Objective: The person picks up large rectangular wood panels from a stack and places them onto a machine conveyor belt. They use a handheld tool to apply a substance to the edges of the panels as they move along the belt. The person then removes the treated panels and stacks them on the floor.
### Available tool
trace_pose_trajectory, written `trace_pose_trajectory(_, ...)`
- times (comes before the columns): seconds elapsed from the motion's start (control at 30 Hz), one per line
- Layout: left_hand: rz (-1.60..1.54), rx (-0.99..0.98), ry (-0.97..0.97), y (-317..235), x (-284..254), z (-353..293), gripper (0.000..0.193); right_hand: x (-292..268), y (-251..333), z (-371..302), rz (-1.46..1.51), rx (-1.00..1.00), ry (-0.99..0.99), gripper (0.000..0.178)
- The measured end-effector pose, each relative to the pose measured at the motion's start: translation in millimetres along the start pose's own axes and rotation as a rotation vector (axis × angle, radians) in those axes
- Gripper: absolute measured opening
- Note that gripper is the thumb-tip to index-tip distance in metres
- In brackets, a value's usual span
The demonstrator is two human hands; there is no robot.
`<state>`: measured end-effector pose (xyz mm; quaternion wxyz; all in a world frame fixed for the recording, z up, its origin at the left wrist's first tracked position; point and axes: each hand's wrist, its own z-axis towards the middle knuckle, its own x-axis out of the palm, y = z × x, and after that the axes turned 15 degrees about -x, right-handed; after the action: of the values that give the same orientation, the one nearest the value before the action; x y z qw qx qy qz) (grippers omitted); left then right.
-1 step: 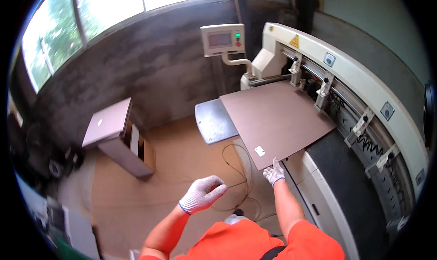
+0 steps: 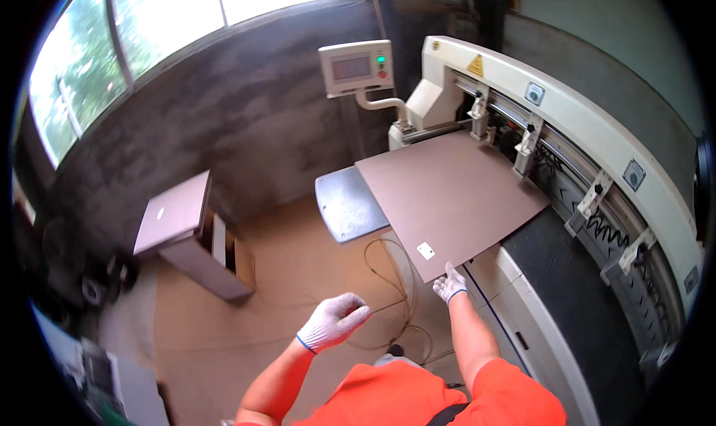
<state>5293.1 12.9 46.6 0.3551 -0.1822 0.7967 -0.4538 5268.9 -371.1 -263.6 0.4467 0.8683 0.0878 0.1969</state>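
Note:
A large flat brown panel lies on the machine's bed, its far edge under the clamps. A small white label is on its near left corner. At that near corner is my right hand in a white knitted glove, thumb at the panel's edge and fingers below it, gripping it. My left hand, gloved the same way, hovers over the floor left of the panel. Its fingers are curled in, and nothing shows in them.
The white machine has a long beam with clamps, and a black bed. A control screen stands behind. A grey side plate juts out left. Another panel rests on a stand. Cables lie on the floor.
The view has shifted slightly. My right hand stays at the panel's corner, my left hand stays curled, and the panel lies as before.

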Motion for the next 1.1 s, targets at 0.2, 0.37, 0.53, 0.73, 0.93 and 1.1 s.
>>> trace_pose_trajectory(0.2, 0.239, -0.029, 0.269, 35, -19, 164, 0.031, -2, -37, 36, 0.209, -0.183, -0.042, 0.041)
trace_pose_trajectory(0.37, 0.424, 0.262, 0.176, 41, -9, 301, 0.039, -5, -32, -30, -0.123, -0.389, -0.270, 0.037)
trace_pose_trajectory(0.53, 0.769, 0.375, -0.260, 115, -44, 397, 0.047, -87, -108, -168, 0.134, -0.424, -0.413, 0.029)
trace_pose_trajectory(0.73, 0.934, 0.151, -0.174, 192, -57, 411, 0.062, -186, -192, -350, 0.056, -0.231, -0.860, 0.037)
trace_pose_trajectory(0.93, -0.019, -0.439, 0.764, 236, 54, 499, 0.046, -177, -224, -493, 0.313, -0.421, -0.942, 0.030)
trace_pose_trajectory(1.1, -0.058, 0.013, 0.688, 208, 148, 478, 0.065, -168, -251, -529, -0.646, -0.003, -1.241, 0.084)
